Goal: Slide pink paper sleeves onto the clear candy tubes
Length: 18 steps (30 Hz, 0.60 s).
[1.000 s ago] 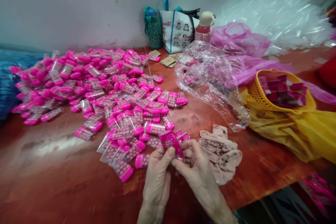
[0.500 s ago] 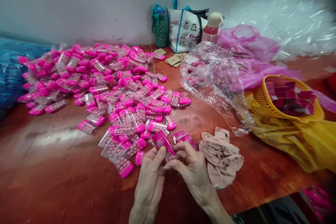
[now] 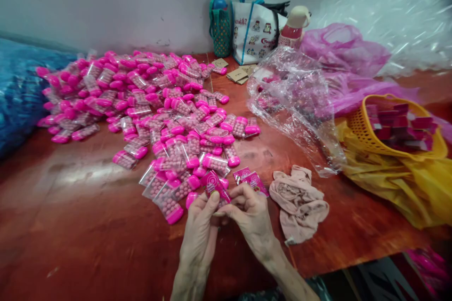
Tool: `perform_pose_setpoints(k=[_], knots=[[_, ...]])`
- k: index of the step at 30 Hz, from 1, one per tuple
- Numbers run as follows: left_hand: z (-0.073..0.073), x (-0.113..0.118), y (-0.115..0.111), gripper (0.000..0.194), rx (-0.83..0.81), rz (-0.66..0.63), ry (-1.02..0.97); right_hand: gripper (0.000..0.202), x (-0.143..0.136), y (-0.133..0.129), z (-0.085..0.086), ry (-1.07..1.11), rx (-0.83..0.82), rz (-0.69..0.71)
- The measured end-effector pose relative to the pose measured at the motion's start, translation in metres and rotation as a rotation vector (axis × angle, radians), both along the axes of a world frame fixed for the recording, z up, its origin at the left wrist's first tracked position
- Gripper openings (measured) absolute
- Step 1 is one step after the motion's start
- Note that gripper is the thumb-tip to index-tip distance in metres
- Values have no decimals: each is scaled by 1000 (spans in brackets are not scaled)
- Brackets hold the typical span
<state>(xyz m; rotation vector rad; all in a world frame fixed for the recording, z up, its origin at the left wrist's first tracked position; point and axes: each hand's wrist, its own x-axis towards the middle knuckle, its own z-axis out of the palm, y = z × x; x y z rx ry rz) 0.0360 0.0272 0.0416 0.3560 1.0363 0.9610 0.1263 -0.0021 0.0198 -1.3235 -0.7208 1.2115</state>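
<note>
Close to the near edge of the pile, my left hand [image 3: 199, 228] pinches a pink printed card sleeve [image 3: 213, 183] under its thumb. A clear pack with pink balls shows in part below the sleeve, mostly covered by my fingers. My right hand [image 3: 252, 216] has its fingers closed on the right side of the same piece, thumb meeting the left fingers. More pink sleeves [image 3: 254, 182] lie just beyond the right knuckles. To the left spreads a big heap of clear candy packs [image 3: 169, 122] with bright pink caps and pink balls inside.
A crumpled beige cloth [image 3: 300, 204] lies right of my hands. Farther right are a yellow basket [image 3: 362, 124] of dark pink cards, yellow plastic [image 3: 391, 188] and clear wrap [image 3: 293, 89]. Bottles and a white bag [image 3: 252, 33] stand by the wall; a blue sack [image 3: 24, 94] sits left.
The camera view has shifted slightly, so the table things sit a bit farther right. Both hands keep hold of the sleeve, its top now tilted a little more to the left.
</note>
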Motion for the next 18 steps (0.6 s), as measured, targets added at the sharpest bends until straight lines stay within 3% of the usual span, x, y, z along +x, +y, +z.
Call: perform_pose_setpoints(k=[6,11,18], knots=[[3,-10,-3,20,5,-11,46,20,-13,-3,0,57,10,6],[7,-23,-14,20,-24,92,74,19,-36,-8,1,101,-34,16],[0,-39,-16,19,-27,115,47,19,-43,-9,0,125,-70,107]])
